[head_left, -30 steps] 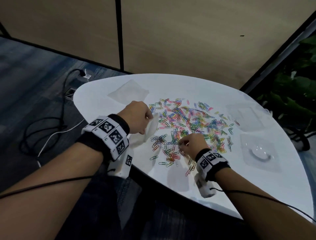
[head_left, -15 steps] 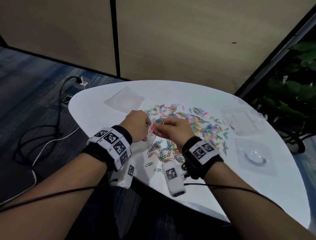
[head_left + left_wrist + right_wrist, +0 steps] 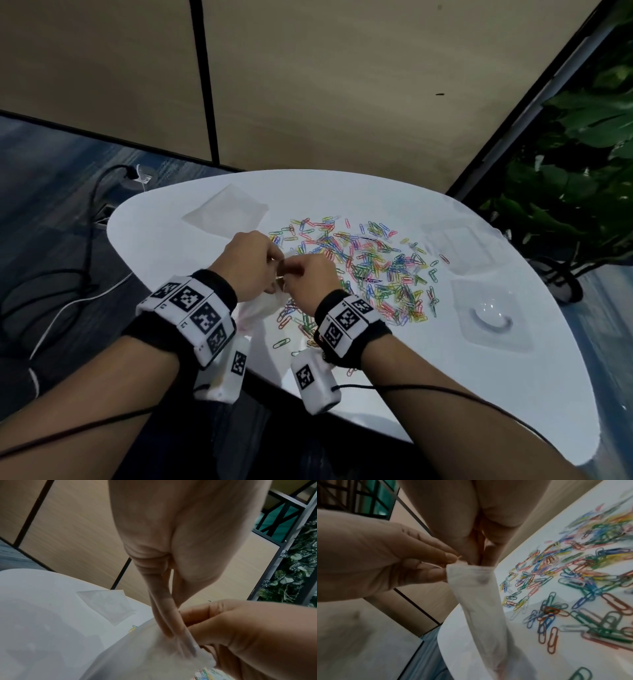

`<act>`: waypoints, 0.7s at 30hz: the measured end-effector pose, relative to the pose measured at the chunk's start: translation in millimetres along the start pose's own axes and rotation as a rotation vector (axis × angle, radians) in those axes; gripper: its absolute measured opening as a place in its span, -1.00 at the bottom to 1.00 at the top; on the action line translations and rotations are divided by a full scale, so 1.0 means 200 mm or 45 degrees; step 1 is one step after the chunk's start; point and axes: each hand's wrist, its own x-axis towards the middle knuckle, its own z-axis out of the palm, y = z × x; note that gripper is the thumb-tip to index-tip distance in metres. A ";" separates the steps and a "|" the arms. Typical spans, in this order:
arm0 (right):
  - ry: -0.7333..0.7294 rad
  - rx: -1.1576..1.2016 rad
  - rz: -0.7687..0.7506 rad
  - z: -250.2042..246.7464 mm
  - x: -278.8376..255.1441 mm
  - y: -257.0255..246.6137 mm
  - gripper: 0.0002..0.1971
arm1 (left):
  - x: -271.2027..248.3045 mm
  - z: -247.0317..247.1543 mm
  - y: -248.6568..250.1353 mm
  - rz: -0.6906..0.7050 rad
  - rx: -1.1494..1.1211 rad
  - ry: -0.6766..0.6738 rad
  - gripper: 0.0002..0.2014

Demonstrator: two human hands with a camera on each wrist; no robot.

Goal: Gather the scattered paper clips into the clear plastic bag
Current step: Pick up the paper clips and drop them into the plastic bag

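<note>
Several coloured paper clips (image 3: 370, 270) lie spread over the middle of the white table (image 3: 428, 394), and they fill the right side of the right wrist view (image 3: 573, 577). The clear plastic bag (image 3: 263, 305) hangs at the table's near left edge. My left hand (image 3: 270, 270) pinches the bag's rim (image 3: 453, 562) and holds the mouth up. My right hand (image 3: 481, 561) has its bunched fingertips pushed into that mouth. A dark shape shows through the film just under them. In the left wrist view the left hand's fingers (image 3: 171, 622) grip the bag (image 3: 137, 655).
A spare flat clear bag (image 3: 226, 212) lies at the table's far left. Two more clear packets (image 3: 455, 246) (image 3: 489, 315) lie on the right, the nearer holding a dark curved thing. Cables run over the floor on the left, and a plant stands at the right.
My right hand left the pile with clips and moved left to the bag. Its fingertips have now gone into the mouth, which the left hand has raised.
</note>
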 end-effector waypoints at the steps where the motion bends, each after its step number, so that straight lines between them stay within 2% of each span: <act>1: 0.015 0.037 -0.022 0.01 0.00 0.00 -0.75 | 0.00 0.00 0.00 -0.005 -0.011 -0.002 -0.69; 4: 0.098 0.024 -0.122 0.01 0.00 0.01 -0.88 | 0.00 -0.02 -0.01 -0.024 -0.037 -0.018 -0.70; 6: 0.079 -0.047 -0.198 0.00 0.00 0.01 -0.90 | 0.01 -0.02 -0.02 -0.052 -0.048 -0.003 -0.73; 8: 0.045 -0.073 -0.291 -0.02 -0.01 0.00 -0.90 | 0.01 -0.03 -0.03 -0.078 -0.059 0.025 -0.75; 10: 0.073 0.034 -0.362 -0.05 -0.01 0.02 -0.88 | 0.02 -0.05 -0.04 -0.104 -0.062 0.053 -0.75; 13: 0.115 0.112 -0.346 -0.11 -0.01 0.10 -0.81 | 0.03 -0.07 -0.06 -0.166 -0.051 0.112 -0.74; 15: -0.043 -0.165 -0.437 -0.10 -0.04 0.19 -0.75 | 0.03 -0.10 -0.07 -0.170 -0.029 0.108 -0.72; 19: -0.745 -0.879 -0.695 0.16 -0.23 0.45 -0.54 | 0.01 -0.13 -0.07 -0.152 0.027 0.065 -0.68; 21: -0.849 -1.061 -0.831 0.24 -0.30 0.58 -0.45 | 0.01 -0.13 -0.07 -0.162 0.017 0.054 -0.70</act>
